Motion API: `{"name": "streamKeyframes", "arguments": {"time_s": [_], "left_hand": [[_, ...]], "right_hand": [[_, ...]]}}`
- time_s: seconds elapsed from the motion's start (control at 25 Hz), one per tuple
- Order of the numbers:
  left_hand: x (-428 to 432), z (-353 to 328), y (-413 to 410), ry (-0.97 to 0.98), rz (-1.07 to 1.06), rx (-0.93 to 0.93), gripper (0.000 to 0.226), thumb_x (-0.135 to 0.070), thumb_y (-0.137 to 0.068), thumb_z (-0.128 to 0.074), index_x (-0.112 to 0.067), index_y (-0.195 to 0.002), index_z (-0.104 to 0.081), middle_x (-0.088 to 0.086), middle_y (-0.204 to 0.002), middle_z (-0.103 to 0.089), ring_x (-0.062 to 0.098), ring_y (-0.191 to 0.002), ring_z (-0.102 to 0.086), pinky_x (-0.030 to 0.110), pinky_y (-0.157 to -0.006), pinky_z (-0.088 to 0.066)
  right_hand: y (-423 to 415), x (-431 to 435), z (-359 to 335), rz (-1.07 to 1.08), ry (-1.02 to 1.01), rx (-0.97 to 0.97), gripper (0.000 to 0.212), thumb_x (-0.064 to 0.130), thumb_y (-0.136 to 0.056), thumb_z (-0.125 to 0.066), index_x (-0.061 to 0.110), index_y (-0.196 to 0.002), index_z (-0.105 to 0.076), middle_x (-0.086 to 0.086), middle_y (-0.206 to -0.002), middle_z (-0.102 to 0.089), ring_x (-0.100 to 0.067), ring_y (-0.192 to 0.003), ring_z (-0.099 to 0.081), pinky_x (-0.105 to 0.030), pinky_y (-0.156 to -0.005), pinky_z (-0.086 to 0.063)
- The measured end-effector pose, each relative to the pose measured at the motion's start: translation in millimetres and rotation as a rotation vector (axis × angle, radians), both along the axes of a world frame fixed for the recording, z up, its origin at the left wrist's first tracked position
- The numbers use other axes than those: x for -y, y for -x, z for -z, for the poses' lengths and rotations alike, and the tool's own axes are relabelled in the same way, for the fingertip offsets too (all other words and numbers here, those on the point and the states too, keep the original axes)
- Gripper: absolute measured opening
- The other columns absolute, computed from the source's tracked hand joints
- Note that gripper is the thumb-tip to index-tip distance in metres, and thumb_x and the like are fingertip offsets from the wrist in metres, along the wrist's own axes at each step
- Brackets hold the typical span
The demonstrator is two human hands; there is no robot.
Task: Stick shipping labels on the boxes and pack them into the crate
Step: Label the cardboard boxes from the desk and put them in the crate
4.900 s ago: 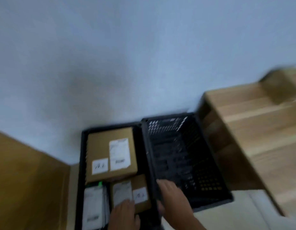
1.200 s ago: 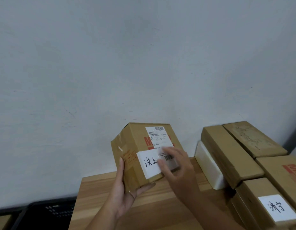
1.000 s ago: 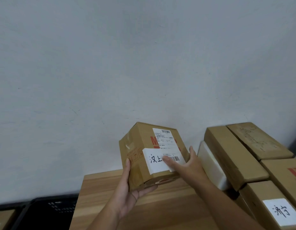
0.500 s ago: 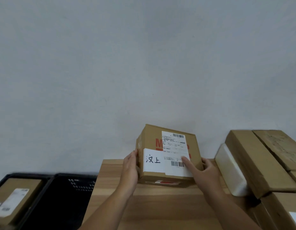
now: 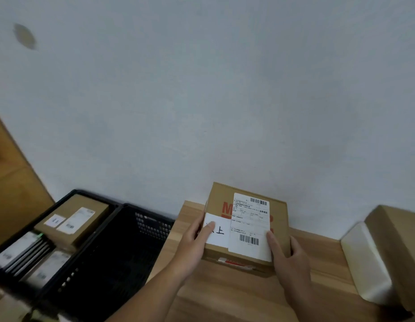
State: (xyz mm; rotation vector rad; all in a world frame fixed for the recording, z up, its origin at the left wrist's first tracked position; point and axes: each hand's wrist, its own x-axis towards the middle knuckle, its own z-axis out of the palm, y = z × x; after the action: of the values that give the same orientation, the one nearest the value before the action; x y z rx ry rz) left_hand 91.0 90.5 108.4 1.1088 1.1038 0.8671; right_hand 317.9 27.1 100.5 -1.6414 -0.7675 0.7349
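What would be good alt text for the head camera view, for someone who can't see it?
Both hands, left and right, grip a cardboard box bearing a shipping label above a wooden table. To the left sit two black crates: the nearer one looks empty, the farther one holds labelled boxes.

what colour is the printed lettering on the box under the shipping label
Red lettering, head view.

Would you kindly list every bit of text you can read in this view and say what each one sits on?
"上": handwritten on the white slip on the held box; the character before it is hidden by the left hand.
"M": red print on the box, the rest covered by the shipping label.
Shipping label: barcodes and fine print, too small to read.
Labels on boxes in the far crate: blurred, unreadable.
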Motion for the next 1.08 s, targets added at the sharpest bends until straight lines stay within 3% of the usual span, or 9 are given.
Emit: {"name": "streamKeyframes", "arguments": {"time_s": [0.16,0.28,0.4,0.56,0.64,0.8,0.96,1.08], "left_hand": [[26,-4,33,-0.01,-0.166,-0.053,0.032,-0.049,-0.097,-0.06,-0.059,-0.127,-0.055,-0.022,-0.116,-0.073,-0.001,-0.104,-0.07,0.02,-0.078,-0.057],[44,-2,69,-0.024,-0.292,-0.114,0.027,-0.05,-0.097,-0.061,-0.056,-0.123,-0.056,-0.022,-0.109,-0.074,0.0,-0.099,-0.072,0.02,-0.072,-0.059],[60,2,116,-0.042,-0.438,-0.128,0.025,-0.049,-0.096,-0.063,-0.052,-0.12,-0.057,-0.022,-0.106,-0.074,0.001,-0.096,-0.072,0.025,-0.072,-0.061],[73,7,196,-0.06,-0.564,-0.137,0.024,-0.05,-0.093,-0.066,-0.044,-0.116,-0.061,-0.016,-0.109,-0.074,0.002,-0.095,-0.072,0.029,-0.075,-0.062],[77,9,240,-0.051,-0.586,-0.143,0.02,-0.051,-0.093,-0.065,-0.044,-0.111,-0.064,-0.014,-0.105,-0.075,0.004,-0.092,-0.073,0.026,-0.071,-0.061],[76,15,340,-0.05,-0.626,-0.179,0.017,-0.056,-0.094,-0.062,-0.049,-0.108,-0.069,-0.017,-0.104,-0.074,-0.001,-0.093,-0.071,0.018,-0.067,-0.057],[59,19,426,-0.105,-0.698,-0.255,0.021,-0.057,-0.095,-0.06,-0.046,-0.111,-0.069,-0.02,-0.116,-0.057,-0.002,-0.109,-0.059,0.017,-0.078,-0.049],[39,24,468,-0.106,-0.688,-0.298,0.022,-0.055,-0.096,-0.059,-0.045,-0.113,-0.068,-0.019,-0.114,-0.055,0.003,-0.112,-0.06,0.03,-0.088,-0.055]], "right_hand": [[30,2,9,-0.115,0.066,0.0,0.04,0.069,-0.079,-0.067,0.046,-0.111,-0.065,0.02,-0.096,-0.074,-0.004,-0.084,-0.072,-0.034,-0.067,-0.061],[66,7,14,-0.166,0.087,-0.023,0.032,0.07,-0.074,-0.071,0.052,-0.099,-0.063,0.026,-0.093,-0.068,-0.005,-0.084,-0.069,-0.029,-0.059,-0.055],[112,7,20,-0.244,0.151,-0.068,0.046,0.067,-0.068,-0.078,0.044,-0.107,-0.065,0.018,-0.096,-0.072,-0.01,-0.088,-0.071,-0.036,-0.066,-0.061],[188,3,24,-0.359,0.209,-0.084,0.05,0.073,-0.057,-0.078,0.043,-0.097,-0.069,0.024,-0.086,-0.075,-0.01,-0.083,-0.074,-0.036,-0.066,-0.061],[232,0,29,-0.386,0.225,-0.082,0.054,0.074,-0.056,-0.078,0.042,-0.098,-0.069,0.024,-0.086,-0.075,-0.012,-0.084,-0.074,-0.036,-0.066,-0.06],[335,-9,38,-0.44,0.293,-0.1,0.058,0.073,-0.06,-0.077,0.035,-0.102,-0.061,0.011,-0.099,-0.071,-0.019,-0.091,-0.07,-0.046,-0.08,-0.06],[422,-20,45,-0.468,0.317,-0.07,0.053,0.068,-0.072,-0.074,0.029,-0.105,-0.058,0.009,-0.098,-0.066,-0.012,-0.086,-0.065,-0.03,-0.06,-0.052],[467,-31,50,-0.449,0.34,-0.08,0.059,0.065,-0.074,-0.074,0.024,-0.112,-0.057,0.006,-0.1,-0.067,-0.015,-0.089,-0.066,-0.033,-0.067,-0.055]]}}
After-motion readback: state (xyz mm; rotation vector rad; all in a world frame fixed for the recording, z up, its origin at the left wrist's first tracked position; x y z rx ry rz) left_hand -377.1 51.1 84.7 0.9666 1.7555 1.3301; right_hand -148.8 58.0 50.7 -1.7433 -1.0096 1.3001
